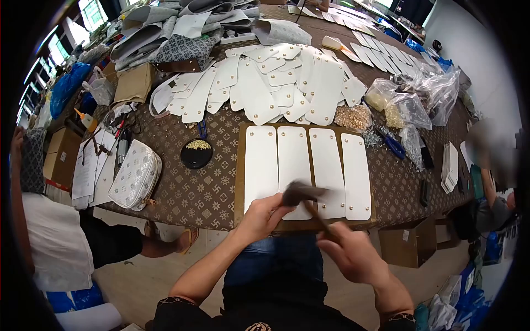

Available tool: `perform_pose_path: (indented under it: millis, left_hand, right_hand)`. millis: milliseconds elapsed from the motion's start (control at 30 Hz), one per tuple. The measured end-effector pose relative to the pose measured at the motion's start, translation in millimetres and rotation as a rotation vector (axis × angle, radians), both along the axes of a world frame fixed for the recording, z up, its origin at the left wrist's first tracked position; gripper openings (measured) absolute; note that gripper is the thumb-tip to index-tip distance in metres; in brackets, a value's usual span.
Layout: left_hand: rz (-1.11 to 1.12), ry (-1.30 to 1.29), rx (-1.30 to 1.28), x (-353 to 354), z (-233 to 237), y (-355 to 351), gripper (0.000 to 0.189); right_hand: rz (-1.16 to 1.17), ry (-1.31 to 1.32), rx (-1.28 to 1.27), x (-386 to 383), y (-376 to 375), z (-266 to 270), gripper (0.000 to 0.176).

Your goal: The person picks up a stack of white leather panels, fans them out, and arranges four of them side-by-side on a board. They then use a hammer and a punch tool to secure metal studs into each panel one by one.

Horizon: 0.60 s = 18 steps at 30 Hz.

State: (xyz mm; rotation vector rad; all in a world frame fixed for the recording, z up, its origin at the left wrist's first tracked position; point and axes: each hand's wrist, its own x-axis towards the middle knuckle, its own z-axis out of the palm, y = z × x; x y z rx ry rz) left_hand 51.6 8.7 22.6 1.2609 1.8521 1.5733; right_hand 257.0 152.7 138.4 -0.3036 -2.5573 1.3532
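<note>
My right hand [353, 255] grips the wooden handle of a small hammer [305, 194], whose dark head is blurred over the near edge of a brown board [239, 187]. On the board lie several long white leather panels [294, 165] side by side, with brass studs at their corners. My left hand [264, 216] rests at the board's near edge, fingers pinched against the bottom of a panel right under the hammer head.
A heap of white studded panels [276, 83] lies beyond the board. A black dish of brass studs [197, 153] and a white patterned pouch [135, 174] sit left. Bags of hardware [411, 99] lie right. One person sits at left [55, 243], another at right [491, 187].
</note>
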Motion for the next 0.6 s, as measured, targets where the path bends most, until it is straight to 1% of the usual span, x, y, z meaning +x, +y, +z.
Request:
perform_pose_path:
  millis: [33,67,133,167,200,267,333,400,500,600]
  left_hand:
    - [-0.007,0.014,-0.03,2,-1,-5,0.019]
    - [-0.022,0.018,-0.032,3,1,-7,0.019]
    - [0.024,-0.005,-0.007,6,3,-3,0.02]
    - [-0.01,-0.007,0.01,4,2,-1,0.02]
    - [-0.019,-0.004,0.009,3,5,3,0.02]
    - [-0.052,-0.113,0.035,9,14,10,0.018]
    - [-0.088,-0.135,0.054,14,10,23,0.018]
    - [-0.112,-0.156,0.072,17,4,34,0.018]
    - [-0.123,-0.197,0.025,19,1,43,0.019]
    - [-0.137,-0.131,-0.041,18,5,42,0.019]
  right_hand:
    - [0.004,-0.25,0.004,-6,-4,-15,0.019]
    - [-0.006,-0.19,-0.083,-2,-9,-7,0.015]
    - [-0.18,-0.293,-0.302,12,-10,-7,0.017]
    - [-0.205,-0.172,-0.349,18,-8,-10,0.016]
    - [-0.214,-0.167,-0.351,19,-5,-7,0.016]
    - [-0.329,-0.041,-0.627,27,-4,0,0.014]
    - [-0.35,0.013,-0.598,30,-3,-4,0.014]
    - [-0.32,-0.102,-0.507,33,0,-6,0.014]
    - [-0.271,-0.148,-0.446,39,2,-12,0.013]
    - [-0.273,-0.17,-0.472,42,6,12,0.014]
